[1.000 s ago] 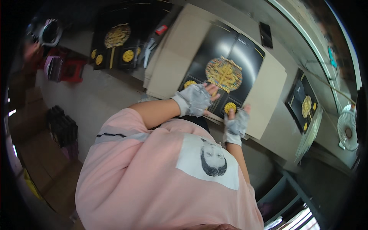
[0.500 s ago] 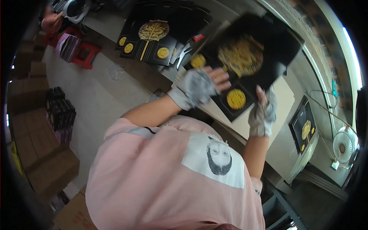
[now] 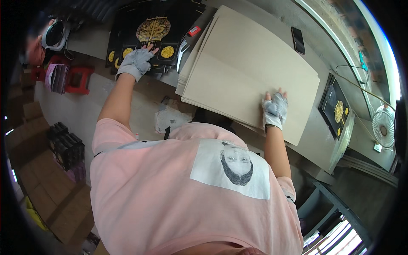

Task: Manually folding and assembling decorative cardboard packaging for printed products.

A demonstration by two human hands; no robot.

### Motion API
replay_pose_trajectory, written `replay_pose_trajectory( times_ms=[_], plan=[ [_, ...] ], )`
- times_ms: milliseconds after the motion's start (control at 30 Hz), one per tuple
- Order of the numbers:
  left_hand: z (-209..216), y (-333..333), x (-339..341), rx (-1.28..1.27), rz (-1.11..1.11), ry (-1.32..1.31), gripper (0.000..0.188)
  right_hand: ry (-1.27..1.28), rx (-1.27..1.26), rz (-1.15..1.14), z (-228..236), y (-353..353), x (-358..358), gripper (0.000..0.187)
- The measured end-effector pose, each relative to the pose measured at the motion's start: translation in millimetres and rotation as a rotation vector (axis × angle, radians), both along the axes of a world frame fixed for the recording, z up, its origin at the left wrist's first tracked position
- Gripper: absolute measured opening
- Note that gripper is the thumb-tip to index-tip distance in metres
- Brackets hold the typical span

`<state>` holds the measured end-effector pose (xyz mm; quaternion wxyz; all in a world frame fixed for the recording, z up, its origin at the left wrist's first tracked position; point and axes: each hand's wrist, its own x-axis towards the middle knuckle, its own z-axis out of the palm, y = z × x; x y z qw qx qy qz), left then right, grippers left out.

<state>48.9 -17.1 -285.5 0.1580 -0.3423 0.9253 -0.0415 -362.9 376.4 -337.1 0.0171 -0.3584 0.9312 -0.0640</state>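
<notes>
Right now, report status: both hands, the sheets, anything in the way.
Left hand flat on black gold-printed sheets. Right hand flat on stack of tan cardboard sheets. Red box cutter lies between the stacks.

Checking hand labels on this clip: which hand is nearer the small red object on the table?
Left. The left hand lies on the black-and-gold sheets, just left of the small red object. The right hand rests on the beige board stack, farther away.
</notes>
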Motion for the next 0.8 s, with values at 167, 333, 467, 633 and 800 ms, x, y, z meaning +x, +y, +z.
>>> replay_pose_trajectory(
  times_ms=[167,333,467,633,800],
  plan=[
    [26.0,21.5,-40.3,-0.074,0.042,-0.176,0.064,0.025,0.147,-0.156,2.5,28.2,-2.3,0.072],
    [-8.7,106.8,-111.4,0.054,-0.132,0.410,0.065,0.056,0.132,-0.153,5.4,26.7,0.1,0.073],
    [-41.3,148.8,-147.4,0.197,0.153,0.387,0.076,0.059,0.110,-0.150,4.9,26.6,-0.4,0.072],
    [-23.6,158.8,-161.7,0.083,0.117,0.225,0.079,0.053,0.110,-0.158,5.7,27.9,0.1,0.072],
    [-30.8,155.2,-161.7,0.204,0.187,0.439,0.076,0.034,0.137,-0.161,11.3,25.7,1.8,0.073]
  ],
)
